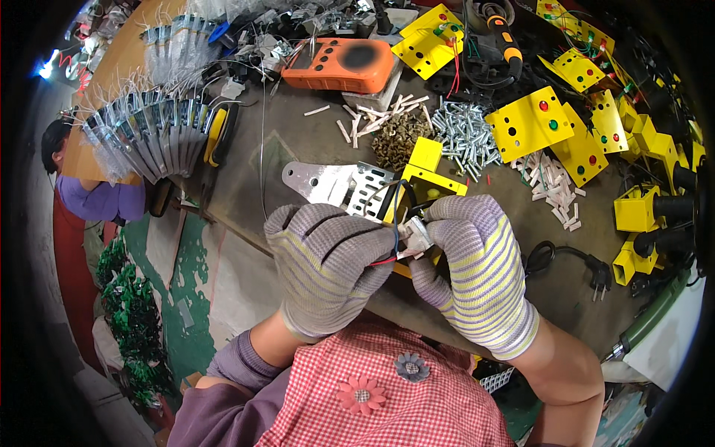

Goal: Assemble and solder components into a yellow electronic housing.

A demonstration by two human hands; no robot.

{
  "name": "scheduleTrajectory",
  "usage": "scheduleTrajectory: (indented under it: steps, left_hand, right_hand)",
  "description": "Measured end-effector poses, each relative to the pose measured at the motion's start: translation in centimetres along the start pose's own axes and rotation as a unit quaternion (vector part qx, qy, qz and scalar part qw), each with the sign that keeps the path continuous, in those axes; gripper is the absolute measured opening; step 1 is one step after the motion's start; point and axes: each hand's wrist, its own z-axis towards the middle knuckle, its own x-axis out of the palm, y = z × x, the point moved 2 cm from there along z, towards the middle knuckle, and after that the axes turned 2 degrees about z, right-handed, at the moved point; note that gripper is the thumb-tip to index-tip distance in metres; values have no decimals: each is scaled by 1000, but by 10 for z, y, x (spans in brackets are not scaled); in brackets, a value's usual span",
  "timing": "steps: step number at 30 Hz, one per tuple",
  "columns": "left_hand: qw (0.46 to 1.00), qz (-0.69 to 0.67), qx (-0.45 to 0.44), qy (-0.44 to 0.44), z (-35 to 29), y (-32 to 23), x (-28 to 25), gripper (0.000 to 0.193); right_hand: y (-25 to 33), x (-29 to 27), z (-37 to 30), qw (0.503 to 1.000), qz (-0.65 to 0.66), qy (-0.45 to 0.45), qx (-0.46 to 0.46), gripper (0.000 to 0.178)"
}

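Observation:
My left hand (328, 257), in a grey-and-yellow knit glove, pinches close to thin red and black wires (384, 261); exactly what lies between its fingertips is hidden. Opposite it, my right hand (480, 272), in a matching striped glove, has thumb and fingers closed on a small whitish block (415, 237) where the wires meet. Just beyond the fingers lies a silver slotted metal plate (365, 188) with a rounded, holed end. A yellow metal bracket (432, 175) stands behind the block, partly covered by my hands.
Beyond my hands are heaps of screws (465, 134), brass pieces (402, 139) and white tubes (550, 186). An orange meter (346, 63) lies behind. Yellow plates (530, 123) and a black plug (598, 274) are rightward; wired bundles (149, 134) and another person (100, 194) are left.

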Motion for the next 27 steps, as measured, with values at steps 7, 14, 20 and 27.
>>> scheduleTrajectory:
  steps: [7,14,20,27]
  left_hand:
    - [988,-147,-28,-30,-5,8,5,31]
    - [999,-51,14,12,7,4,-3,27]
    - [998,-38,43,29,7,4,-4,28]
    - [989,-141,33,31,-10,44,-24,52]
  right_hand:
    - [-1,-2,1,1000,20,17,13,35]
    - [-1,2,2,1000,12,7,-4,34]
    - [0,2,0,1000,16,14,-7,33]
    - [-3,-1,3,999,37,29,-21,40]
